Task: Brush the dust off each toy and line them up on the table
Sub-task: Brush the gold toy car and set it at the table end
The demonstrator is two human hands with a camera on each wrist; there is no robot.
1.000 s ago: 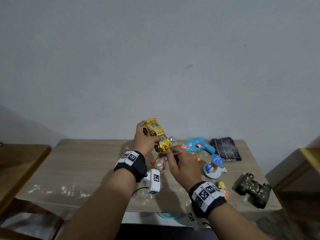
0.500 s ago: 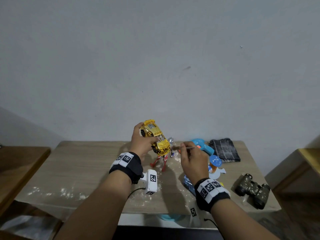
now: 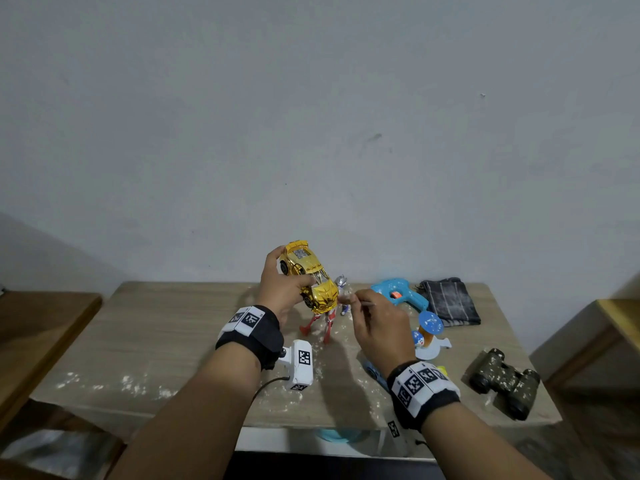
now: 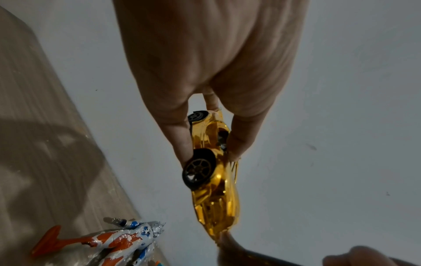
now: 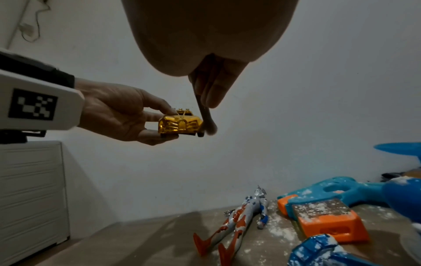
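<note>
Above the tabletop [image 3: 166,327], your left hand [image 3: 280,292] grips the car [image 3: 311,275] while your right hand [image 3: 377,327] pinches the brush [image 5: 205,115] against its nose.

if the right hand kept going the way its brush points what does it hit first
Most likely the gold toy car held by the left hand. The right hand aims the brush at the car's front corner, already touching or nearly so; depth is unclear.

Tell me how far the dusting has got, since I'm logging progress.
Nothing looks lined up yet. In hand: the left hand holds the gold car up while the right hand works a brush at its front corner. Left: the powdered hero figure, blue toy gun and binoculars lie scattered on the table.
</note>
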